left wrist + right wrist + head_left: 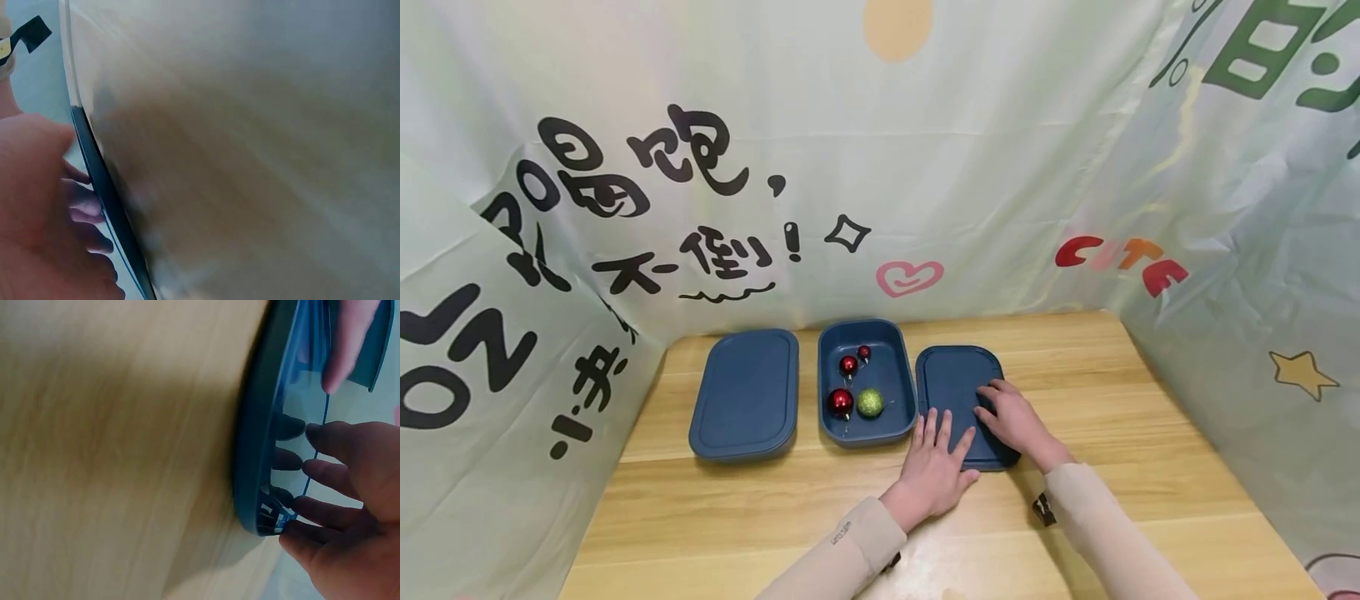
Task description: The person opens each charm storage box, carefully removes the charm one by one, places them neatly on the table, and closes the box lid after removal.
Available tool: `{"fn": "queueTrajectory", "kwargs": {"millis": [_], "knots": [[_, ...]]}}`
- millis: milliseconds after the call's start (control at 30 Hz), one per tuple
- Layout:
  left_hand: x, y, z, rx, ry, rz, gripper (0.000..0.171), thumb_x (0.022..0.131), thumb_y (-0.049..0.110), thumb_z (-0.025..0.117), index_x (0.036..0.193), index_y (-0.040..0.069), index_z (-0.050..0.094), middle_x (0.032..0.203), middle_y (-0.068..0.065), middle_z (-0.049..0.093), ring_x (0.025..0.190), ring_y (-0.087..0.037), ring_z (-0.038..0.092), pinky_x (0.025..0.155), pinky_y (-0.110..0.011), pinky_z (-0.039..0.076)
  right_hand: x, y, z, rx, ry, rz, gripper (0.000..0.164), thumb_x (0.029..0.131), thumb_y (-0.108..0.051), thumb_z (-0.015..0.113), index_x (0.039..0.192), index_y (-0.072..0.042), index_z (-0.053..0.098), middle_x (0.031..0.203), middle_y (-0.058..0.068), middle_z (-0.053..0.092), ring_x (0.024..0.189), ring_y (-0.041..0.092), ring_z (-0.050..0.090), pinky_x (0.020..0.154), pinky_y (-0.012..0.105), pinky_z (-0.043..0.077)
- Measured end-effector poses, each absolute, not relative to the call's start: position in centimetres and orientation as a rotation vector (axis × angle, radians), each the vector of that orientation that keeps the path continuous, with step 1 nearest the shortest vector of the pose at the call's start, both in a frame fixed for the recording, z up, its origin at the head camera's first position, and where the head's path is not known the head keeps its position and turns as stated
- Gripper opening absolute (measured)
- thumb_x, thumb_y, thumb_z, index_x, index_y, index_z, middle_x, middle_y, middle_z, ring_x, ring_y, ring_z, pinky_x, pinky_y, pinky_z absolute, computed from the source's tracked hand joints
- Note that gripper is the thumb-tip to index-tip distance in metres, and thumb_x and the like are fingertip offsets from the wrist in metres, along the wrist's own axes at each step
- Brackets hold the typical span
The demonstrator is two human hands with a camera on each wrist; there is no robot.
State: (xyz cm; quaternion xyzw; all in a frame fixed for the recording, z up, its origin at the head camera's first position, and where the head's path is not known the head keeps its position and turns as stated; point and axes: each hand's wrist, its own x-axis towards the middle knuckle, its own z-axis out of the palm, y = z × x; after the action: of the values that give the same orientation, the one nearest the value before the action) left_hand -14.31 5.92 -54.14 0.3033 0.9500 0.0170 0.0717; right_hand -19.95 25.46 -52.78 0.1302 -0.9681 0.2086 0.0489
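Observation:
A dark blue lid [958,375] lies on the table, to the right of an open blue container [887,375]. My left hand [931,477], fingers spread, reaches over the lid's near left edge. My right hand [1017,423] touches the lid's upper face toward its right side. In the right wrist view, the fingertips of my right hand [350,506] meet their reflections on the lid [247,462]. The left wrist view shows the lid's edge [106,181] beside the fingers of my left hand [37,194]. Inside the container are three red baubles [840,402] and a glittery green bauble [870,403].
A second blue container, covered by its lid [747,387], stands on the left of the wooden table [715,525]. A printed cloth [1000,183] hangs behind the table and along both sides.

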Motion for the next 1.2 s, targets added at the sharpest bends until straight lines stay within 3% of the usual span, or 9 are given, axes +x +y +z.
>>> {"fn": "queueTrajectory", "kwargs": {"millis": [200, 367, 600, 967, 1200], "knots": [[-14.9, 6.1, -54.4, 0.887, 2.813, 0.03, 0.068, 0.11, 0.063, 0.03, 0.17, 0.035, 0.018, 0.177, -0.015, 0.014, 0.165, -0.04, 0.012, 0.133, -0.053, 0.016, -20.3, 26.1, -53.2, 0.389, -2.94, 0.693, 0.037, 0.098, -0.008, 0.071, 0.129, 0.011, 0.067, 0.14, 0.041, 0.056, 0.13, 0.058, 0.056, 0.106, 0.067, 0.048], [-15.5, 7.0, -54.1, 0.893, 2.806, 0.066, 0.061, 0.112, 0.059, 0.026, 0.169, 0.037, 0.02, 0.177, -0.013, 0.017, 0.165, -0.035, 0.015, 0.133, -0.048, 0.017, -20.7, 26.9, -53.1, 0.346, -2.948, 0.72, 0.037, 0.098, -0.008, 0.07, 0.129, 0.012, 0.067, 0.142, 0.041, 0.054, 0.131, 0.059, 0.055, 0.107, 0.067, 0.047], [-15.9, 8.8, -54.1, 0.863, 2.782, 0.087, 0.055, 0.114, 0.05, 0.03, 0.168, 0.04, 0.022, 0.178, -0.009, 0.018, 0.165, -0.032, 0.016, 0.133, -0.045, 0.021, -20.9, 28.3, -52.8, 0.325, -2.984, 0.757, 0.036, 0.097, -0.005, 0.071, 0.128, 0.013, 0.066, 0.141, 0.042, 0.054, 0.131, 0.061, 0.054, 0.108, 0.068, 0.046], [-16.7, 12.8, -54.1, 0.86, 2.834, 0.052, 0.055, 0.113, 0.053, 0.031, 0.166, 0.044, 0.023, 0.176, -0.007, 0.022, 0.164, -0.03, 0.02, 0.132, -0.044, 0.023, -21.8, 30.9, -52.4, 0.259, -2.99, 0.76, 0.031, 0.097, 0.002, 0.068, 0.124, 0.015, 0.063, 0.135, 0.038, 0.057, 0.128, 0.059, 0.054, 0.107, 0.069, 0.045], [-17.2, 14.6, -54.0, 0.828, 2.84, 0.02, 0.055, 0.112, 0.055, 0.03, 0.166, 0.047, 0.021, 0.177, -0.004, 0.022, 0.164, -0.026, 0.021, 0.132, -0.04, 0.022, -22.3, 32.1, -52.3, 0.2, -2.995, 0.778, 0.031, 0.097, 0.004, 0.064, 0.125, 0.016, 0.061, 0.139, 0.041, 0.053, 0.133, 0.061, 0.05, 0.11, 0.069, 0.042]]}}
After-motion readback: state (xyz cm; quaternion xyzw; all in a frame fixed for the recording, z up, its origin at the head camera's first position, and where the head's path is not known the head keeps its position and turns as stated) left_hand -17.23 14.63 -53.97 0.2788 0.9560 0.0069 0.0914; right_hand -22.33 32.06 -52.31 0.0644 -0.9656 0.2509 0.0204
